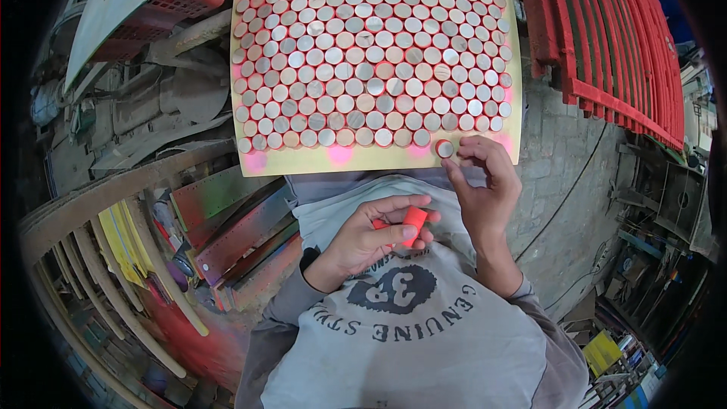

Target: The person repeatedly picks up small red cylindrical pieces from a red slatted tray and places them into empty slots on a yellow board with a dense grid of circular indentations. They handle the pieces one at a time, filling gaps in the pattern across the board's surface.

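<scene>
**Last row of red cylinders at risk of tipping at the board's edge**

A short red cylinder point(444, 148) with a bare metal end face is pinched between the fingertips of the right hand point(478, 189) and is held at the right end of the nearest row, touching or all but touching its neighbour; which of the two cannot be told from this view. The left hand point(363, 238) is curled around a red cylinder lying sideways point(413, 225) above the lap, and at least one more red piece seems to be tucked under its fingers, though that part is hidden.

Beyond the grip, the yellow board point(379, 160) is packed with upright red cylinders point(371, 45) in tight staggered rows, with pink overspray along its near margin. The board rests on the lap and juts out over a stone floor point(560, 174).

Several failures are judged possible. If the pinched piece is pushed in at a tilt, the adjoining cylinders may be knocked over, and a toppling could run along the row. Should the lap shift, the unsupported board may rock and the whole array slide. The loosely cupped pieces in the left hand may slip and roll away among the clutter of painted metal strips point(235, 235) to the left.
</scene>
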Demonstrator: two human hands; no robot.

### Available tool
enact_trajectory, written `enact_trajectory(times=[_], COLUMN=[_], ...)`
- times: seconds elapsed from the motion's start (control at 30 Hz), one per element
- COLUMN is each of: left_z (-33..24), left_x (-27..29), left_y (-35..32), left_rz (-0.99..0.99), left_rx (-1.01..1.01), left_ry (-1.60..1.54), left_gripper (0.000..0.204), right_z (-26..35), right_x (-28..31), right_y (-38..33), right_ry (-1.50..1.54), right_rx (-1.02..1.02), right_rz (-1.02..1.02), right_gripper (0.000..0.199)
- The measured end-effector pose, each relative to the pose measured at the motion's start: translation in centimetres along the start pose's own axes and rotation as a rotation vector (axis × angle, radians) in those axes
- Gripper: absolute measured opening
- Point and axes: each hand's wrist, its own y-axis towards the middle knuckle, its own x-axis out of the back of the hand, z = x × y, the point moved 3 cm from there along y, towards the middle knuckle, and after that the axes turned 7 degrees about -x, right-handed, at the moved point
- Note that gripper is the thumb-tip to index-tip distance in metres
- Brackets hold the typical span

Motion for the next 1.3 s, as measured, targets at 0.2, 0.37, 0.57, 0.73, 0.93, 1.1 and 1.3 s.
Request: enact_trajectory(times=[0.2,0.37,0.57,0.73,0.93,1.1,1.3], left_z=[-0.1,-0.4,-0.1,0.1,0.5,0.7,0.1], left_x=[-0.4,-0.8,-0.5,-0.3,0.3,0.5,0.2], left_y=[0.0,0.0,0.4,0.2,0.4,0.6,0.7], left_rz=[-0.045,-0.030,-0.043,-0.049,-0.036,-0.096,-0.093], left_rx=[0.023,0.069,0.030,0.038,-0.035,-0.083,-0.121], left_ry=[0.075,0.119,0.079,0.110,0.081,0.238,0.372], left_gripper=[0.043,0.036,0.039,0.040,0.035,0.029,0.024], right_z=[-0.3,-0.3,0.0,0.4,3.2,1.7,0.8], right_x=[-0.1,-0.6,-1.0,0.1,1.7,2.5,2.6], right_y=[0.2,0.2,0.4,0.2,-1.3,-1.8,-1.8], right_ry=[-0.143,-0.200,-0.200,-0.132,0.091,0.120,0.244], right_rx=[0.056,0.093,0.110,0.086,0.241,0.234,-0.082], right_rz=[-0.058,-0.088,-0.085,0.032,0.670,0.769,0.508], right_gripper=[0.024,0.023,0.023,0.027,0.041,0.044,0.031])
